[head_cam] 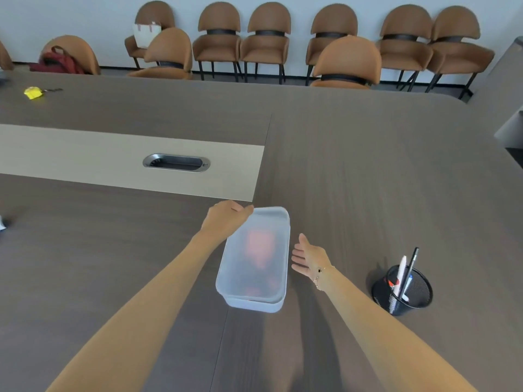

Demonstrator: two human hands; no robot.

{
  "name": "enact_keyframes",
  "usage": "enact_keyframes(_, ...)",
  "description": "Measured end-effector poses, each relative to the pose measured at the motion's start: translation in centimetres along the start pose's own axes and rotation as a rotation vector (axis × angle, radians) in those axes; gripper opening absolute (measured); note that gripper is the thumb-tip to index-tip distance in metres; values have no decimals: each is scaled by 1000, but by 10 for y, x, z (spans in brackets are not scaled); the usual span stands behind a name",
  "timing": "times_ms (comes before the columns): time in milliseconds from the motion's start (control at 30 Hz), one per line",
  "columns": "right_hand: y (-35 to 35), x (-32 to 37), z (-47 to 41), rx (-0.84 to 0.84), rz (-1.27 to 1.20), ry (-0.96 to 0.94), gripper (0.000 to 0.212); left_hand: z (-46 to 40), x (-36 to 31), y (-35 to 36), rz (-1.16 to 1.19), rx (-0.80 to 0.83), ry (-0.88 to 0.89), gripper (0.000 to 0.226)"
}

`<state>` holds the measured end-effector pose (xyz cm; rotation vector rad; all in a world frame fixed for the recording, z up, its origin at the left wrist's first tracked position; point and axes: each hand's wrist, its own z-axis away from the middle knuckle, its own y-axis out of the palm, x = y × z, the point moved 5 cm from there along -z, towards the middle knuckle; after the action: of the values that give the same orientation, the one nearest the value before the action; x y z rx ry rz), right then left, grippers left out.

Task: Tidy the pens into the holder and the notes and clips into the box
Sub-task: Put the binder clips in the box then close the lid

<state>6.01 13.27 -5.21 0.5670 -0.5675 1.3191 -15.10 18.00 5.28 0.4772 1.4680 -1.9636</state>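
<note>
A translucent plastic box (271, 302) stands on the table in front of me with its frosted lid (254, 222) on top. Reddish and dark shapes show dimly through the lid; I cannot tell what they are. My left hand (227, 216) holds the lid at its far left corner. My right hand (308, 257) hovers just right of the box, fingers spread, apart from it. A black mesh pen holder (403, 292) stands to the right with several pens (402, 274) upright in it.
The brown table (368, 179) has a pale centre strip with a metal cable grommet (176, 163). A yellow object (33, 92) lies at the far left. Brown chairs (266, 38) line the back wall; a red backpack (58, 62) sits on one.
</note>
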Motion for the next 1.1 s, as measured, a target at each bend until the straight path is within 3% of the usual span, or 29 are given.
enact_keyframes(67, -2, 2, -1, 8, 40, -18, 52, -4, 13, 13, 11, 41, -49, 37)
enact_keyframes(133, -2, 3, -1, 21, 120, -36, 31, -4, 24, 25, 30, 73, -122, 72)
enact_keyframes(200, 1, -1, -2, 30, 183, -48, 24, -4, 34, 39, 38, 122, -159, 86)
enact_keyframes(400, 5, -8, -15, 36, 234, -37, 41, -7, 55, 58, -56, 107, -182, 90)
enact_keyframes(533, 6, -6, -13, -14, 302, -45, 28, -5, 54, 60, -99, 68, -188, 88)
enact_keyframes(667, 8, -2, -8, -45, 328, -50, 27, -8, 54, 62, -112, 53, -197, 89)
enact_keyframes(1033, 7, -4, -12, -28, 255, -57, 1, -11, 56, 64, -125, 54, -202, 91)
enact_keyframes(1100, 6, -1, -12, -2, 265, -64, 20, -11, 57, 63, -74, 78, -215, 89)
